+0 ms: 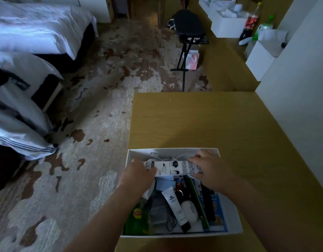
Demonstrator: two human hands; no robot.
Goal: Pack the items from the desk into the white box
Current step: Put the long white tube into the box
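Your left hand point(139, 176) and right hand point(209, 170) each clamp an end of the long printed carton point(170, 168), level over the far end of the white box point(231, 220) on the counter point(193, 120). Lower it flat onto the white cable point(168, 158).

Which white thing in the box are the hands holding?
The long printed carton, gripped by left hand and right hand; the black-capped tube lies untouched.

The yellow-brown wooden desk point(193, 120) fills the lower right of the frame, its right side against a white wall. 1 white box point(137, 154) stands directly on it at the lower centre, open-topped, its left wall running along the desk's left edge.
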